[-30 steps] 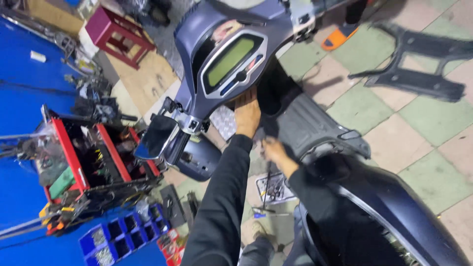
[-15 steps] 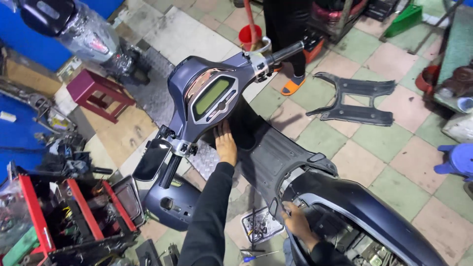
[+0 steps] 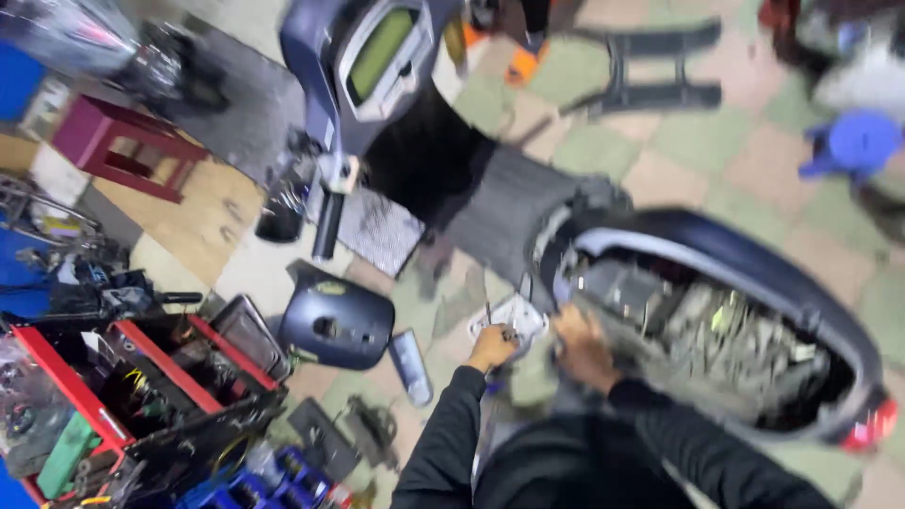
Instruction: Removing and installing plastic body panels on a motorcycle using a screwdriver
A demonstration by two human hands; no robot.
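Observation:
A dark blue scooter stands stripped on the tiled floor, its dashboard (image 3: 382, 52) at the top and its open body bay (image 3: 698, 344) full of exposed parts at the right. My left hand (image 3: 492, 347) reaches down to a small pale tray (image 3: 514, 316) of small parts on the floor beside the scooter. My right hand (image 3: 580, 351) is at the front rim of the open bay. Both arms are in black sleeves. The picture is blurred, so the fingers' grip is unclear.
A red tool cart (image 3: 85, 396) with blue bins (image 3: 283, 476) stands at lower left. A detached blue panel (image 3: 335, 325) lies on the floor. A maroon stool (image 3: 123, 146), a black frame part (image 3: 660, 71), a blue plastic stool (image 3: 863, 141) and another person's orange sandal (image 3: 523, 61) lie around.
My left hand left the panel under the dashboard and came down to the tray on the floor. My right hand stayed near the bay's front rim. The view swung lower and right.

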